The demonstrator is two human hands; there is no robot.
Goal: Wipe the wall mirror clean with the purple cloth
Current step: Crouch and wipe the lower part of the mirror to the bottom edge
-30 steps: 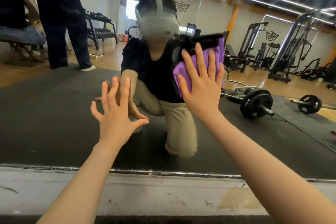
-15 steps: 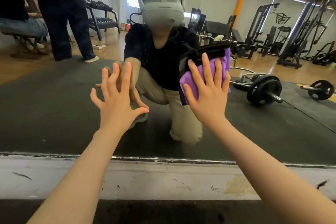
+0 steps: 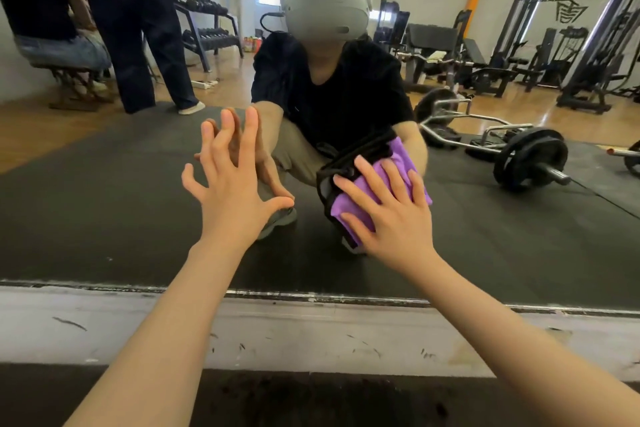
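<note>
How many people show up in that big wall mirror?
3: the crouching person in a black shirt at centre, a standing person in dark trousers upper left, a seated person in jeans far left. Others may be hidden.

Both my arms extended toward mirror (image 3: 104,211). My left hand (image 3: 230,191) raised at glass, fingers spread, straight. My right hand (image 3: 391,215) flat, fingers splayed, pressing purple cloth (image 3: 349,210) against mirror.

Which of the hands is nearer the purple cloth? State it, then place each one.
Right. The right hand lies flat on the purple cloth, pressing it against the mirror. The left hand is off to the cloth's left, fingers spread at the glass, not touching the cloth.
</note>
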